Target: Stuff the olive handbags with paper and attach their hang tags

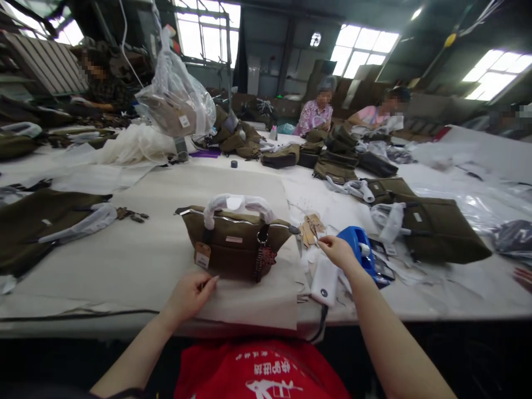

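An olive handbag point(235, 244) stands upright on a beige sheet point(249, 299) in front of me, its handles wrapped in white foam point(239, 205), with a paper tag point(202, 255) and a dark charm point(265, 257) hanging from it. My left hand point(189, 293) rests on the beige sheet just below the bag, fingers curled. My right hand point(338, 250) pinches a small item near a pile of brown tags point(311, 228), beside a blue tool point(357, 244).
Olive bags lie flat at the left point(37, 224) and right point(436, 227), more are piled at the back point(336, 158). A plastic-wrapped bag point(174, 100) hangs above the table. Other people sit at the far side point(316, 113). Someone's hand point(523, 275) shows at the right edge.
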The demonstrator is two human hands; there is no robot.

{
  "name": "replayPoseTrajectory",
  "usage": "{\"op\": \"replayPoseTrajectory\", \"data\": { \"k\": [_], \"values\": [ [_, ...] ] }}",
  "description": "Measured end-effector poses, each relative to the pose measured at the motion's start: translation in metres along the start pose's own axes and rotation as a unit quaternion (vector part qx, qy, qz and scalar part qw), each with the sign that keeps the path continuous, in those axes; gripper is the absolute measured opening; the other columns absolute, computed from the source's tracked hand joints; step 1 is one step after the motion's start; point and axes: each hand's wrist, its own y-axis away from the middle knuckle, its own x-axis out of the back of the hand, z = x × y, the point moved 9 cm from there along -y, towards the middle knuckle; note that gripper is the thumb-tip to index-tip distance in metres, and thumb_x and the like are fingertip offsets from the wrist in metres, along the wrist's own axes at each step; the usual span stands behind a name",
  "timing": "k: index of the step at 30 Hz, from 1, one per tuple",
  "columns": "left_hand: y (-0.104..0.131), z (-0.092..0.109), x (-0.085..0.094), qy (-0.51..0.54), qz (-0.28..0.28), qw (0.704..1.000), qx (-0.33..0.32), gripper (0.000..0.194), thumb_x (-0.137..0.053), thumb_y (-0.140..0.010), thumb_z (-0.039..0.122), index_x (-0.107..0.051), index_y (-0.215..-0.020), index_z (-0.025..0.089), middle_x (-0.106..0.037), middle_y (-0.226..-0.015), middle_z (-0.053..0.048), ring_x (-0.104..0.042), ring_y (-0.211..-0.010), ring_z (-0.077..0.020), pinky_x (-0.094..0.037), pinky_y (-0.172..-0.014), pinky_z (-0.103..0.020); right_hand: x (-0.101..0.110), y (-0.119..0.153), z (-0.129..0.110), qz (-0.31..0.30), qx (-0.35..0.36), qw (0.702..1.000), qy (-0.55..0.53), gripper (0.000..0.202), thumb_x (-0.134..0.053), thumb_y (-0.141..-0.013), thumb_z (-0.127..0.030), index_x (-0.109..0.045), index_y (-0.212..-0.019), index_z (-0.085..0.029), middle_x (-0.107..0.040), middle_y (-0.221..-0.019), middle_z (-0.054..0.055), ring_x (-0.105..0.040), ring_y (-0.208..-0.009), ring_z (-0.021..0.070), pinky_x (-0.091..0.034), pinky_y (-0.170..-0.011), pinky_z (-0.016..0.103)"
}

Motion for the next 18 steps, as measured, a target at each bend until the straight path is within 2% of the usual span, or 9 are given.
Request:
{"op": "replayPoseTrajectory", "data": {
  "k": [2,5,8,11,14,18],
  "values": [
    [-0.002,-0.026,-0.017,0.002,-0.017,0.998,0.06,0.05,-0.042,-0.096,0.048,-0.062,-0.06,0.019,-0.063,-0.058,-0.002,-0.06,-0.059,-0.0156,-0.042,-0.06,-0.027,-0.01,-0.013,-0.008,-0.001,-0.004,1.0,0.019,0.022,-0.059,-0.084,-0.031,-0.075,-0.093,-0.019,-0.076,-0.09,0.005,-0.069,-0.083,0.0197,-0.049,-0.073,0.028],
    [-0.001,-0.049,-0.026,0.006,0.009,0.994,0.11,0.052,-0.039,-0.095,0.051,-0.061,-0.061,0.019,-0.064,-0.061,-0.002,-0.061,-0.063,-0.0167,-0.042,-0.063,-0.028,-0.021,-0.04,-0.035,-0.002,0.005,0.999,0.045,0.022,-0.058,-0.085,-0.031,-0.074,-0.096,-0.02,-0.075,-0.095,0.005,-0.068,-0.088,0.0187,-0.048,-0.076,0.026],
    [0.004,-0.053,-0.026,-0.013,0.036,0.992,0.12,0.05,-0.04,-0.095,0.052,-0.062,-0.064,0.02,-0.064,-0.063,-0.002,-0.061,-0.064,-0.0171,-0.041,-0.064,-0.028,-0.027,-0.059,-0.063,-0.015,0.026,0.997,0.064,0.022,-0.058,-0.087,-0.031,-0.074,-0.096,-0.02,-0.075,-0.096,0.004,-0.067,-0.091,0.018,-0.046,-0.077,0.025],
    [0.006,-0.048,-0.025,-0.042,0.048,0.991,0.116,0.046,-0.041,-0.094,0.05,-0.062,-0.067,0.02,-0.065,-0.065,-0.002,-0.06,-0.065,-0.0175,-0.041,-0.065,-0.029,-0.027,-0.055,-0.072,-0.029,0.041,0.995,0.083,0.024,-0.055,-0.09,-0.034,-0.074,-0.096,-0.021,-0.075,-0.097,0.005,-0.066,-0.092,0.0179,-0.045,-0.077,0.025],
    [0.007,-0.044,-0.023,-0.065,0.06,0.99,0.11,0.044,-0.042,-0.094,0.049,-0.061,-0.067,0.02,-0.064,-0.065,-0.002,-0.06,-0.064,-0.0176,-0.04,-0.063,-0.029,-0.022,-0.024,-0.048,-0.046,0.024,0.992,0.114,0.023,-0.055,-0.089,-0.035,-0.074,-0.09,-0.022,-0.075,-0.093,0.006,-0.066,-0.09,0.0197,-0.044,-0.075,0.026],
    [0.007,-0.041,-0.025,-0.092,0.065,0.989,0.095,0.04,-0.045,-0.093,0.048,-0.061,-0.069,0.021,-0.063,-0.065,-0.001,-0.059,-0.061,-0.017,-0.039,-0.061,-0.029,-0.012,0.045,0.013,-0.041,-0.05,0.984,0.167,0.025,-0.054,-0.089,-0.025,-0.07,-0.104,-0.013,-0.071,-0.103,0.015,-0.067,-0.093,0.0248,-0.045,-0.078,0.03]
  ]
}}
